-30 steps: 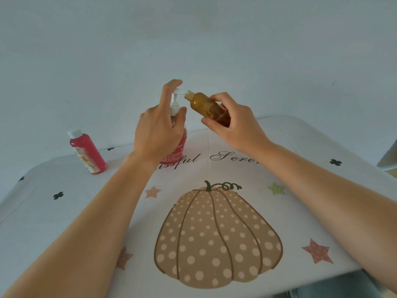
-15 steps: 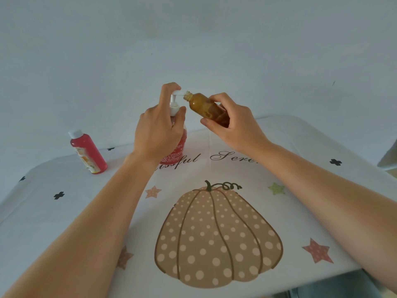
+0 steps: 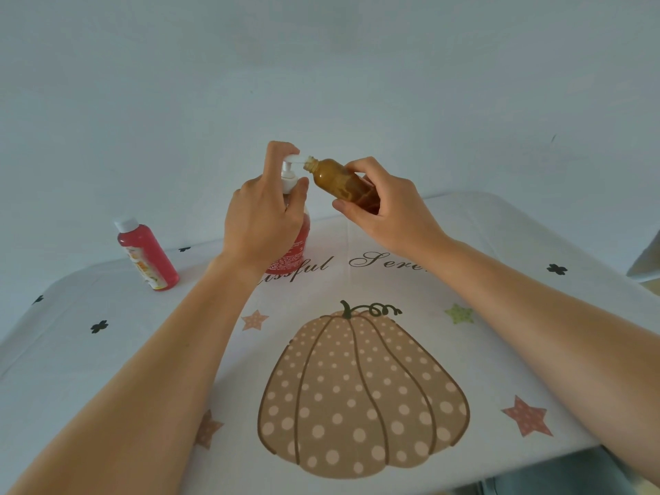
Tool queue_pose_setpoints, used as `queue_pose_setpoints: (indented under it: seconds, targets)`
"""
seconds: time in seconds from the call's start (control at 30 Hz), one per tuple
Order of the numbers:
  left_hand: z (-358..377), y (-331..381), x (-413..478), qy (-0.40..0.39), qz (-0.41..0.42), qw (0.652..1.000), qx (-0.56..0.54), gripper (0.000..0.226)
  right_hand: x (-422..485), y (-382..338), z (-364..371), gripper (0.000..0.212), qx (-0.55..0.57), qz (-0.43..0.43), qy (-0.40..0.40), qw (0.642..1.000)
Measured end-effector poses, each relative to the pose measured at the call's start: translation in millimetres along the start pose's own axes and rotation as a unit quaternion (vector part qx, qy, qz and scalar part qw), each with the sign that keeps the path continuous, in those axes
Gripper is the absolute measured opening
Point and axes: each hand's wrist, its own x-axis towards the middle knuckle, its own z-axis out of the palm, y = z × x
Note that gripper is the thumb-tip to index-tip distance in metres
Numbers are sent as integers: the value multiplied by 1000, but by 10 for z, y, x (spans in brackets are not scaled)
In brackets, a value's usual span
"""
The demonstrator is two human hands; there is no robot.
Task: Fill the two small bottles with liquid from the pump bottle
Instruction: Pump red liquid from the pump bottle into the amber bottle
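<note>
The red pump bottle [image 3: 301, 241] with a white pump head stands at the back centre of the table. My left hand [image 3: 262, 216] wraps around it, with the index finger on top of the pump head. My right hand [image 3: 387, 209] holds a small amber bottle [image 3: 339, 180], uncapped and tilted, its open neck against the pump's spout. The amber bottle looks mostly full of liquid. A second small bottle [image 3: 148, 253], red with a white cap and a label, stands at the back left, apart from both hands.
The table [image 3: 107, 369] is covered by a white cloth printed with a large pumpkin, stars and script lettering. A plain pale wall rises behind it. A pale object edge [image 3: 648, 259] shows at the far right. The cloth's front edge runs along the bottom right.
My left index finger went down on the pump head and has come up a little. The amber bottle stays at the spout, hardly moved.
</note>
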Motion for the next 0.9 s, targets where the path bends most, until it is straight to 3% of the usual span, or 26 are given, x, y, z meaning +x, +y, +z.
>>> queue_pose_setpoints:
  seconds: [0.17,0.53,0.77,0.9]
  targets:
    - [-6,1,-3,1,0,1000,2,34,-2,-2,12,40,3,0,-2,1000]
    - [-27,20,0,4,-14,1000,-1,73,5,-5,4,40,6,-3,4,1000]
    - [-1,16,4,9,-2,1000,1,39,10,19,0,40,-1,-1,5,1000]
    - [-2,10,-3,10,-4,1000,1,32,0,23,5,40,-3,-4,-4,1000]
